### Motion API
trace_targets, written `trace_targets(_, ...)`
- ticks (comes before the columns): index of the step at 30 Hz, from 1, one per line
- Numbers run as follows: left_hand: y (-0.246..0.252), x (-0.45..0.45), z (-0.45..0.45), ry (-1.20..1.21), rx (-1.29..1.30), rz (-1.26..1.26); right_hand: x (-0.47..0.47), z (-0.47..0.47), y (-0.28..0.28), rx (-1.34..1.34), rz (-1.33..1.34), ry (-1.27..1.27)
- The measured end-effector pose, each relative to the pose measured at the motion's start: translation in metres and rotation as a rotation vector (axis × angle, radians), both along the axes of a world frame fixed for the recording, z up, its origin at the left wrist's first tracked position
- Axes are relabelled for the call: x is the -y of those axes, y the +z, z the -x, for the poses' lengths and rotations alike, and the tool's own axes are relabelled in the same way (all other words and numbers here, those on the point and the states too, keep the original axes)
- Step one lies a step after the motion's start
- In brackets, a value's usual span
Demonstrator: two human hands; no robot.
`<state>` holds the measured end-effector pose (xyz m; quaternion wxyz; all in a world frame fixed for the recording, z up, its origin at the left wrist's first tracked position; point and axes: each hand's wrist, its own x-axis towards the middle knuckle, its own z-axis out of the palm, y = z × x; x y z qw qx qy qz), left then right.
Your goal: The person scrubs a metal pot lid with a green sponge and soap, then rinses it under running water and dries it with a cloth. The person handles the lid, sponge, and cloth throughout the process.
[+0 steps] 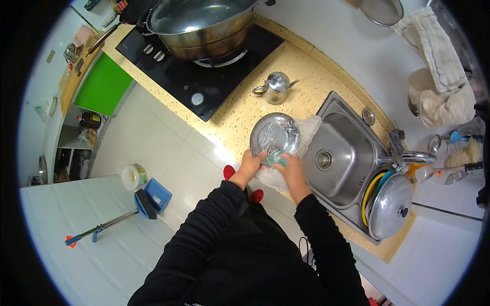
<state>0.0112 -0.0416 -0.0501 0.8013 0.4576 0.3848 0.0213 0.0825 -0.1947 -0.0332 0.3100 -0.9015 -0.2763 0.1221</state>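
Observation:
A round metal lid or shallow dish [273,132] with white suds on its face rests over a pale cloth [311,132] on the speckled yellow counter [241,114]. My left hand [250,164] grips its near left rim, thumb on top. In my right hand [293,168] is a green scouring pad [276,157], pressed to the near edge of the metal piece; the hand is slightly blurred. A small stainless steel teapot [277,88] with a thin spout stands just beyond. To the right is the stainless steel sink [340,153].
A large lidded steel pot [203,34] sits on the black gas hob [172,76]. Several lids, including an aluminium pot lid [390,206], lean at the sink's near right corner beside the faucet [413,157]. A blue dustpan [159,195] and a tub [134,177] stand on the floor.

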Motion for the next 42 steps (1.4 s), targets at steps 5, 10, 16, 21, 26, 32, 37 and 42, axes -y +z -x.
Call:
trace_targets(5, -0.006, 0.0, 0.003, -0.064, -0.044, -0.138, -0.011, 0.011, 0.004, -0.105, 0.025, 0.025)
trace_targets(10, 0.005, 0.001, 0.0, -0.052, -0.032, -0.14, 0.005, -0.045, 0.01, 0.114, 0.206, -0.063)
trace_targets(16, -0.011, 0.004, 0.001, -0.046, -0.063, -0.196, -0.017, 0.023, 0.005, -0.034, 0.032, 0.02)
trace_targets(21, -0.032, 0.007, 0.0, -0.014, -0.041, -0.289, 0.005, -0.027, -0.022, 0.204, 0.198, 0.015)
trace_targets(26, 0.008, 0.003, 0.0, -0.076, -0.039, -0.252, -0.013, -0.001, 0.003, -0.046, 0.125, 0.117)
trace_targets(32, -0.008, 0.001, -0.002, -0.107, -0.065, -0.327, -0.007, -0.007, -0.023, 0.141, 0.008, 0.117)
trace_targets(37, -0.007, 0.003, 0.002, -0.092, -0.002, -0.315, -0.007, -0.035, -0.009, 0.159, 0.26, 0.024)
trace_targets(42, -0.008, 0.004, -0.001, -0.074, -0.1, -0.262, -0.007, 0.004, 0.003, 0.128, 0.052, 0.238)
